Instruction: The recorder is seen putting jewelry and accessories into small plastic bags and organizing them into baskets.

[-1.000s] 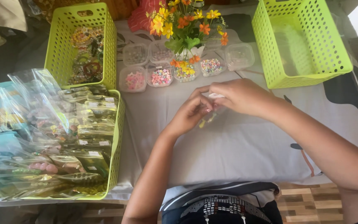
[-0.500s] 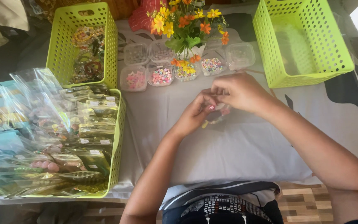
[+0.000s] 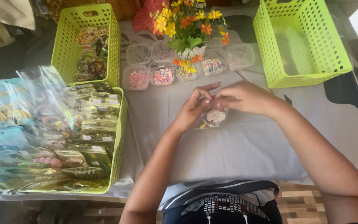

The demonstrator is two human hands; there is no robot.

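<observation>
Both hands meet over the middle of the tabletop [image 3: 245, 149]: left hand [image 3: 193, 110] and right hand [image 3: 245, 97] pinch the top of a small clear packet [image 3: 215, 117] of colourful beads, fingers clamped on it. Bead tubs [image 3: 162, 76] sit just behind, along the far edge.

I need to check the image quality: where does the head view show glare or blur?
Head view: glare streaks the clear bags in the near basket; the upper right corner is overexposed; the small packet between left hand and right hand is soft, details unclear.
</observation>
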